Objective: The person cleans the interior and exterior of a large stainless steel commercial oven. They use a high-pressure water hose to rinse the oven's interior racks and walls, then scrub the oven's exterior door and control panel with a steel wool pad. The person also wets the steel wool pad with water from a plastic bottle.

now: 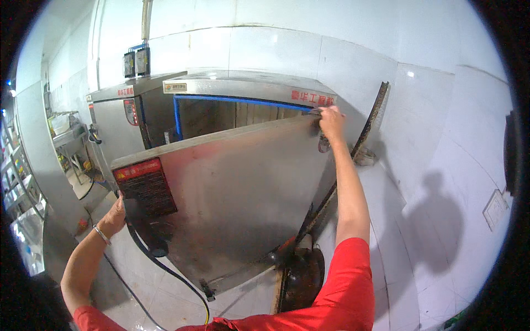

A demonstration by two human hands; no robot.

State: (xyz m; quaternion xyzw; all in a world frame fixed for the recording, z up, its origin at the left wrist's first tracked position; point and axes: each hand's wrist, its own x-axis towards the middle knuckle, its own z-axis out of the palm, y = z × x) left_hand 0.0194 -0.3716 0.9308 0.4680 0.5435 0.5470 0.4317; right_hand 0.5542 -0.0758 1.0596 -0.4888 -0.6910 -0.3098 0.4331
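Observation:
A large stainless steel door (240, 182) of a steaming cabinet (248, 89) stands swung out from the opening, which is edged by a blue seal (240, 99). With my right hand (332, 124) I touch the door's upper right corner, close to the cabinet's top edge; whether the fingers grip it is unclear. At the door's left edge is my left hand (114, 217), beside a black handle (145, 231); its fingers are partly hidden. A dark warning label (147, 186) with a red heading is on the door's upper left. A black hose or cable (165, 269) hangs below the handle.
Another steel cabinet (116, 120) stands to the left, with switch boxes (136, 63) on the wall above. A long dark metal bar (370, 118) leans at the right, by a dark container (304, 277). Shelving (20, 165) stands far left. White tiled walls lie behind and to the right.

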